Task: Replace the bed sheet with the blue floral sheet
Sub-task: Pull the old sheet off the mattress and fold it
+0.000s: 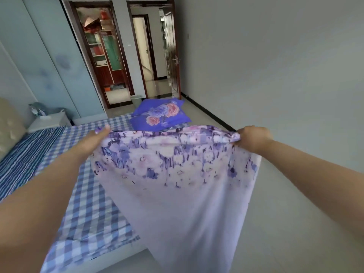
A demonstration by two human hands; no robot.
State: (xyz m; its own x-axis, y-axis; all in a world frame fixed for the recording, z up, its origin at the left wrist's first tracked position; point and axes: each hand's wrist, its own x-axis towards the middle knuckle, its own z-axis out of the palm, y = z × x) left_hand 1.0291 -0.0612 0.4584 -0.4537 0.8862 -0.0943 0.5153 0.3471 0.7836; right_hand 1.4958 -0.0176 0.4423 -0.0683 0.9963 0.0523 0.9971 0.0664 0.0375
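The blue floral sheet (pixel 177 174) is held up over the near corner of the bed (pixel 82 203), its top edge stretched between both hands. That edge is pinched by the left hand (pixel 94 137) and bunched in the closed right hand (pixel 253 137). Bare floor (pixel 285 203) lies right of it. Beyond, blue floral pillows (pixel 160 114) rest at the checked mattress's far edge, before a bin (pixel 136 99) and open doorway (pixel 155 56).

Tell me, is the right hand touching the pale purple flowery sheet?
Touching. The head view shows the right hand gripping a bunched corner of the pale purple floral cloth sheet, which hangs from it.
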